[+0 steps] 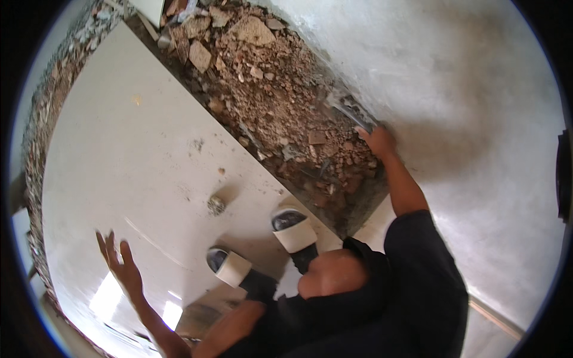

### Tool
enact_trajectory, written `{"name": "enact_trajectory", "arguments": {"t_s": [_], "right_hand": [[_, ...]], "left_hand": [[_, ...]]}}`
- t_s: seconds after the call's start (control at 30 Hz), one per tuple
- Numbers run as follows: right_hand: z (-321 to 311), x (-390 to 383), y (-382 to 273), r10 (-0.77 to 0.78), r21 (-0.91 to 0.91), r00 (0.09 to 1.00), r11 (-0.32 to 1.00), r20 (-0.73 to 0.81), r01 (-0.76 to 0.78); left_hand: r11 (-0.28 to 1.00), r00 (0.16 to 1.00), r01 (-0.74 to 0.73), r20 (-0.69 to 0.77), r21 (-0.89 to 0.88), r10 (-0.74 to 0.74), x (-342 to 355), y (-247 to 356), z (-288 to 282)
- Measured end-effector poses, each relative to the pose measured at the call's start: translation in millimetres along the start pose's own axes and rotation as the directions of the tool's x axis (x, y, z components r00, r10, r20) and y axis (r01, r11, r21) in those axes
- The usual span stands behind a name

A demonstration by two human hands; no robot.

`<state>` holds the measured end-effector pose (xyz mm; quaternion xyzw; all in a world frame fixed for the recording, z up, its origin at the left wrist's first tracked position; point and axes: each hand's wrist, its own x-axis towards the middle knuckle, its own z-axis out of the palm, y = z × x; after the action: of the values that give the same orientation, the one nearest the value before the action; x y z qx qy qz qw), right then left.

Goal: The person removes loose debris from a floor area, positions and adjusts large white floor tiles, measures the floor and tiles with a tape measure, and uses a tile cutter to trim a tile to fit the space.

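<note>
My right hand (380,142) grips a grey flat tool (353,111), perhaps a trowel, at the right edge of a long bed of broken rubble (268,89), against the grey plastered wall (459,71). The tool's far end is blurred among the debris. My left hand (121,262) is raised over large glossy pale floor tiles (119,149), fingers spread and holding nothing. A small speckled lump (216,204) lies on the tile in front of my pale-strapped slides (293,234).
A strip of rubble (59,83) runs along the far left edge of the tiles. A pale panel (146,8) stands at the top of the trench. A dark object (562,176) sits at the far right rim. A light strip (495,316) runs along the lower right.
</note>
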<state>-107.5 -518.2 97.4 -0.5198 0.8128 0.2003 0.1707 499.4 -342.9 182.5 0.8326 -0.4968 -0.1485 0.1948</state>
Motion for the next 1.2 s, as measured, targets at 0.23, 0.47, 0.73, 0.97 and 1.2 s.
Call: {"name": "enact_trajectory", "arguments": {"t_s": [0.23, 0.47, 0.73, 0.97, 1.2], "right_hand": [[30, -38, -31, -0.661, 0.067, 0.708, 0.717, -0.25, 0.694], [5, -10, 40, -0.074, 0.148, 0.991, 0.985, -0.11, 0.09], [11, -57, -43, -0.655, 0.195, 0.665, 0.644, -0.359, 0.74], [0, -15, -2, -0.124, 0.083, 0.991, 0.988, -0.056, 0.128], [17, -24, -19, -0.624, 0.216, 0.719, 0.69, -0.306, 0.691]], "left_hand": [[0.998, 0.993, -0.06, 0.104, -0.006, 0.06, 1, 11, 30], [0.998, 0.998, 0.058, 0.031, -0.036, -0.057, 7, 10, -3], [0.998, 0.991, -0.032, 0.131, 0.047, 0.026, 13, 31, 28], [0.999, 0.999, 0.034, 0.042, 0.019, -0.035, 6, 16, -2], [0.998, 0.992, -0.048, 0.118, 0.052, 0.041, 10, 22, 22]]}}
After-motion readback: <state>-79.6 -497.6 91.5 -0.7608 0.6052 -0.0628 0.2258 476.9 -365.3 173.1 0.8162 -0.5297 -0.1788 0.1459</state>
